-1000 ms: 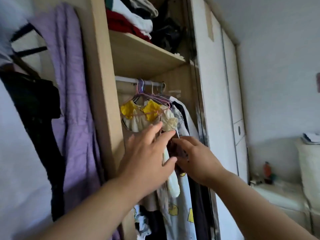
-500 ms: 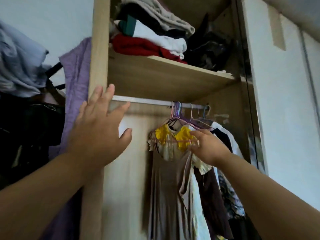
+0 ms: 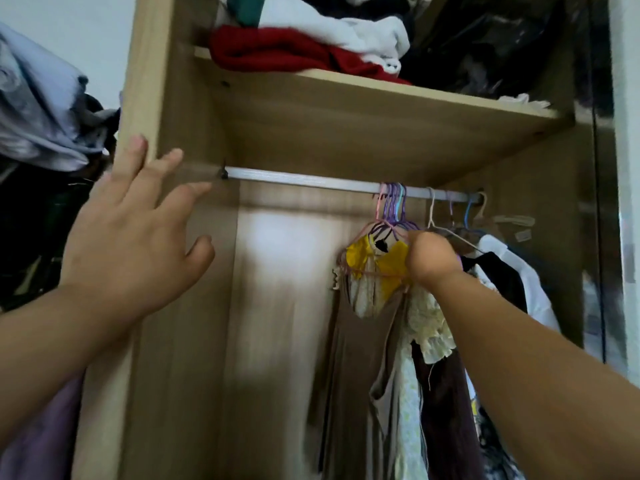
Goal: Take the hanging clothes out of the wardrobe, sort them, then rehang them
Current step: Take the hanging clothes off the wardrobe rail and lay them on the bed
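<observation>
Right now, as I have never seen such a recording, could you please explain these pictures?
No machine here: these are a person's two bare hands, filmed by one camera worn on the head, facing an open wardrobe. The left hand is open, fingers spread, by the side panel. The right hand has its grip on a bunch of hangers on the rail, a brown dress hanging below. Folded clothes lie on the shelf above.

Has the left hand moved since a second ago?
Yes. The left hand left the clothes and went left, to the side panel where the rail ends.
</observation>
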The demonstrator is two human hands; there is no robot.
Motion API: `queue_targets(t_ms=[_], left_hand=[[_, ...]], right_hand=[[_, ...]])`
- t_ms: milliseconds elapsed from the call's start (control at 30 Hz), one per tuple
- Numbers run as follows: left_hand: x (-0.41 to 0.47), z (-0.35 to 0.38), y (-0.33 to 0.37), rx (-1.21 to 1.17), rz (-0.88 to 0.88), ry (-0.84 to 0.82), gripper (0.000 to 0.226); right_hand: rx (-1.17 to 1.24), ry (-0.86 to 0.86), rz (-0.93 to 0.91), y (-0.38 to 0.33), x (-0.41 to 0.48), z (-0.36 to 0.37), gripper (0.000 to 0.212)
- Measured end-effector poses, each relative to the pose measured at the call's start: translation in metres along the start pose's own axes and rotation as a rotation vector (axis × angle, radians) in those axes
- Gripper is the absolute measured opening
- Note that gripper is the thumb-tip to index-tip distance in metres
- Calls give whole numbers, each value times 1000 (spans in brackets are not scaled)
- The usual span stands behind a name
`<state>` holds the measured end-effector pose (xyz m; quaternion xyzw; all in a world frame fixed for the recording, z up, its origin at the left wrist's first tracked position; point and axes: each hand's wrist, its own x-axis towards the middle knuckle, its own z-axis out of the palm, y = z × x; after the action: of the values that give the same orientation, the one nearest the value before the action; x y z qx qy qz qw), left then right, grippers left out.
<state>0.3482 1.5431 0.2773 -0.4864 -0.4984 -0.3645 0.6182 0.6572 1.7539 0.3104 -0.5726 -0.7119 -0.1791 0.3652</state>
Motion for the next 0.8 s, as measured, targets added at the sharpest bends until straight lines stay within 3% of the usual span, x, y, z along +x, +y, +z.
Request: queue_targets(t_ms=[133,333,600,800], left_hand=[[0,6,-7,55,26,-61,59],[0,8,-9,60,24,-54,58],[1,-6,3,67,-7,-28,55],[-1,-6,3,66,-14,-48,54]], right_hand=[[129,-8,99,-6,14,6,11],[111,89,75,-3,24,9,23],[103,262,37,-5,13,-12,19],[157,298,-39,14,-21,-39,24]])
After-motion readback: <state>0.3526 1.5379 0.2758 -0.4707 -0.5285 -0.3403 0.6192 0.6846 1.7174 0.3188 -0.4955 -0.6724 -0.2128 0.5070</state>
